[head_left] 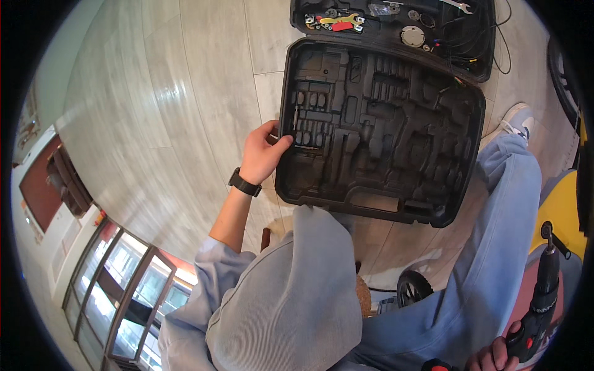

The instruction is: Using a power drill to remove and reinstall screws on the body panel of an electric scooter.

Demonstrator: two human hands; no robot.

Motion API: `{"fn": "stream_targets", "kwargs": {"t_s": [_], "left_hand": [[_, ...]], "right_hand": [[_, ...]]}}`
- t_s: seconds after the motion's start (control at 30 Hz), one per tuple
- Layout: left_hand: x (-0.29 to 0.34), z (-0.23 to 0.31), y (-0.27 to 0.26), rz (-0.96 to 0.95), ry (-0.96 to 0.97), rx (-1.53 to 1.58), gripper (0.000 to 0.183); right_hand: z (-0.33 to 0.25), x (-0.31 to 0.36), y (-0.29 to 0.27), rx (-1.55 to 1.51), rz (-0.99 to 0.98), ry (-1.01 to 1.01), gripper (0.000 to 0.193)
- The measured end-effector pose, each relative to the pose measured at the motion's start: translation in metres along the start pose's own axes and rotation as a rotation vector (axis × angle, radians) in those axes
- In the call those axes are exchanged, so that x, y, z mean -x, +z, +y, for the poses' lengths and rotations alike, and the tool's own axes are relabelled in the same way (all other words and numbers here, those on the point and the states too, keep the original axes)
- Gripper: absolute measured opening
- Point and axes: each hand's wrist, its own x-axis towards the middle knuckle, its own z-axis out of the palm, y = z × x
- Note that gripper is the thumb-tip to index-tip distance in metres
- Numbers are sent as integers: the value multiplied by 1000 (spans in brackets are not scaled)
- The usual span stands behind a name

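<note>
A black moulded tool case (pixel 365 154) lies opened out on the floor in front of me. Around its left rim closes my left hand (pixel 265 153), the thumb over the edge and the fingers tucked outside. Most of the shaped recesses hold nothing; a few small bits (pixel 296 117) sit in the slots near that rim. At the lower right, my right hand (pixel 492 357) is wrapped round a black cordless drill (pixel 537 318), which points up with a bit in its chuck. Part of that hand and the drill's lower end are cut off.
The case's other half (pixel 396 7) holds a red-and-yellow tool (pixel 342 23), a wrench (pixel 456 6), a round pale disc (pixel 412 36) and dark cables (pixel 489 37). A yellow body panel (pixel 560 204) stands at the right. A small black wheel (pixel 413 288) is beneath my leg.
</note>
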Motion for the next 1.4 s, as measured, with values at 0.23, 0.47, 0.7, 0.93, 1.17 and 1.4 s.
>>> {"fn": "stream_targets", "kwargs": {"t_s": [0.23,0.47,0.7,0.93,1.17,1.4], "left_hand": [[3,-13,-6,-109,57,5,42],[-2,-36,-2,-149,-7,193,44],[7,-39,11,-212,-70,51,38],[11,-32,13,-163,-79,210,33],[21,-17,13,-40,-216,378,34],[17,-15,11,-30,-190,365,31]], "right_hand": [[5,-3,17,17,10,86,56],[11,-7,23,63,12,118,56],[6,2,12,41,17,89,54],[0,8,9,25,43,64,55],[-11,6,3,-2,30,100,55],[-18,2,-4,2,-6,125,55]]}}
